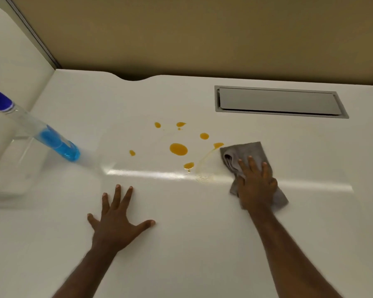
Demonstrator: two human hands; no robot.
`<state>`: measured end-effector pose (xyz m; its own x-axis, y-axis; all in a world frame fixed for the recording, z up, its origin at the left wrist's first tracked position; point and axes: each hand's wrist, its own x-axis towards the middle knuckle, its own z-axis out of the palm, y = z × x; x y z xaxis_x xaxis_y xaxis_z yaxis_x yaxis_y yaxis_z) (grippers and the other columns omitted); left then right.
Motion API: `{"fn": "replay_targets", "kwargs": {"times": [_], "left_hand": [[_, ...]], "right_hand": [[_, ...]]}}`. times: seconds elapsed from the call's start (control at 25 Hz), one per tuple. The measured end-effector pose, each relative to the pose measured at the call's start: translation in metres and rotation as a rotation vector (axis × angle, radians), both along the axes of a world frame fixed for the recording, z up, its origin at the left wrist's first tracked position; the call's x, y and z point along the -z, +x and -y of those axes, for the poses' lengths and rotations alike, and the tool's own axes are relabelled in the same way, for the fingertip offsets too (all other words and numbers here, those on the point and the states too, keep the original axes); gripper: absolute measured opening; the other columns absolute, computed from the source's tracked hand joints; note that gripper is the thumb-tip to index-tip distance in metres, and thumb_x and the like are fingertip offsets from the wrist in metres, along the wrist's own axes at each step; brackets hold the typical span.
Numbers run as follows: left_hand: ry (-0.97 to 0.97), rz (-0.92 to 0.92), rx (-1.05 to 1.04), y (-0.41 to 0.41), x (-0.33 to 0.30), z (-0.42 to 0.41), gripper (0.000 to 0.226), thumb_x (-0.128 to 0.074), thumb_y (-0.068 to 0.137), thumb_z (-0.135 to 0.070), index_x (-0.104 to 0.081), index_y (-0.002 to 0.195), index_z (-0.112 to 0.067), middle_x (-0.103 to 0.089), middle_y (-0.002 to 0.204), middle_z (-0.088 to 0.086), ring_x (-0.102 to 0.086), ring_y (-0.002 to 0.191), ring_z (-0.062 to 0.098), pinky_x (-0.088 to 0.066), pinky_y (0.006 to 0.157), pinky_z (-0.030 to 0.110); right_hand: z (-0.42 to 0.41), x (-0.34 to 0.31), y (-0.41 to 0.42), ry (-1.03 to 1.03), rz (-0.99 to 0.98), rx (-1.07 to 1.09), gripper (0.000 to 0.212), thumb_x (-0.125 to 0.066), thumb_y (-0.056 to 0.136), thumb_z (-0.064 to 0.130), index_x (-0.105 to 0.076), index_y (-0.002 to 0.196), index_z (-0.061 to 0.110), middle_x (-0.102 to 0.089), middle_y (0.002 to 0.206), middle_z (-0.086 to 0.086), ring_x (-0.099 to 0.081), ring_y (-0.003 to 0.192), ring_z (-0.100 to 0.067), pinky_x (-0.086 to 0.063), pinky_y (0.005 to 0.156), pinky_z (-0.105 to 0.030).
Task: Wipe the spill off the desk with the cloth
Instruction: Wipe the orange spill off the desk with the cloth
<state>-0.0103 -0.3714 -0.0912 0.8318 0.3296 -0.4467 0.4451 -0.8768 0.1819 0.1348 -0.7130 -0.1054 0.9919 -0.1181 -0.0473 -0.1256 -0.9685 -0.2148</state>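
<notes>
While L hand [116,224] lies flat, fingers spread, near counter's [202,244] front edge, R hand [255,186] presses grey cloth [246,151] w/ straight fingers, touching orange spill [178,149].

right hand [256,186] hides middle of grey cloth [246,152] | spray bottle [52,140] blurred, top cut by left edge | both forearms cut by bottom edge | dark object at top-right corner too cropped to tell
</notes>
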Motion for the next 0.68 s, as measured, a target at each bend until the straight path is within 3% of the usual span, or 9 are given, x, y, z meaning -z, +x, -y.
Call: {"fn": "replay_targets", "kwargs": {"times": [0.08, 0.16, 0.28, 0.44, 0.56, 0.68], "left_hand": [[-0.014, 0.001, 0.033, -0.001, 0.001, -0.019, 0.120, -0.026, 0.043, -0.105, 0.027, 0.139, -0.056, 0.032, 0.151, -0.022, 0.018, 0.149, 0.021, -0.007, 0.110, 0.071], [-0.018, 0.026, 0.061, 0.002, 0.000, -0.033, 0.119, -0.028, 0.044, -0.105, 0.028, 0.137, -0.058, 0.033, 0.152, -0.022, 0.019, 0.148, 0.021, -0.007, 0.110, 0.071], [-0.039, 0.041, 0.087, 0.013, 0.001, -0.047, 0.117, -0.029, 0.045, -0.104, 0.027, 0.138, -0.059, 0.034, 0.152, -0.021, 0.020, 0.148, 0.022, -0.005, 0.109, 0.072], [-0.059, 0.040, 0.127, 0.016, 0.004, -0.054, 0.115, -0.030, 0.047, -0.103, 0.023, 0.139, -0.059, 0.033, 0.153, -0.020, 0.023, 0.147, 0.021, -0.001, 0.108, 0.073], [-0.067, 0.039, 0.127, 0.016, 0.005, -0.055, 0.115, -0.033, 0.050, -0.101, 0.021, 0.142, -0.057, 0.031, 0.155, -0.018, 0.024, 0.147, 0.021, 0.000, 0.108, 0.073], [-0.073, 0.027, 0.120, 0.018, 0.004, -0.054, 0.116, -0.035, 0.052, -0.100, 0.019, 0.144, -0.056, 0.030, 0.155, -0.018, 0.024, 0.147, 0.022, 0.001, 0.108, 0.073]], "right_hand": [[-0.051, -0.005, 0.018, 0.034, -0.028, 0.019, 0.054, -0.050, 0.093, 0.041, -0.033, 0.144, 0.043, -0.025, 0.159, 0.011, -0.015, 0.147, -0.030, -0.023, 0.108, -0.056], [-0.104, -0.003, 0.009, 0.007, -0.016, -0.177, 0.055, -0.048, 0.092, 0.039, -0.032, 0.145, 0.043, -0.024, 0.159, 0.012, -0.013, 0.148, -0.030, -0.022, 0.108, -0.054], [-0.120, 0.004, -0.033, -0.045, 0.040, -0.370, 0.055, -0.052, 0.084, 0.036, -0.045, 0.138, 0.042, -0.038, 0.152, 0.011, -0.029, 0.143, -0.030, -0.033, 0.103, -0.052], [-0.073, 0.003, -0.030, -0.094, 0.010, -0.143, 0.053, -0.048, 0.087, 0.038, -0.043, 0.140, 0.041, -0.037, 0.154, 0.008, -0.028, 0.143, -0.031, -0.034, 0.101, -0.051], [-0.093, -0.002, 0.009, -0.019, 0.002, 0.095, 0.051, -0.050, 0.093, 0.041, -0.040, 0.142, 0.040, -0.030, 0.157, 0.007, -0.020, 0.144, -0.034, -0.027, 0.106, -0.059], [-0.147, -0.004, 0.016, -0.024, -0.004, -0.022, 0.051, -0.047, 0.094, 0.045, -0.035, 0.144, 0.041, -0.026, 0.159, 0.008, -0.018, 0.146, -0.034, -0.025, 0.107, -0.060]]}}
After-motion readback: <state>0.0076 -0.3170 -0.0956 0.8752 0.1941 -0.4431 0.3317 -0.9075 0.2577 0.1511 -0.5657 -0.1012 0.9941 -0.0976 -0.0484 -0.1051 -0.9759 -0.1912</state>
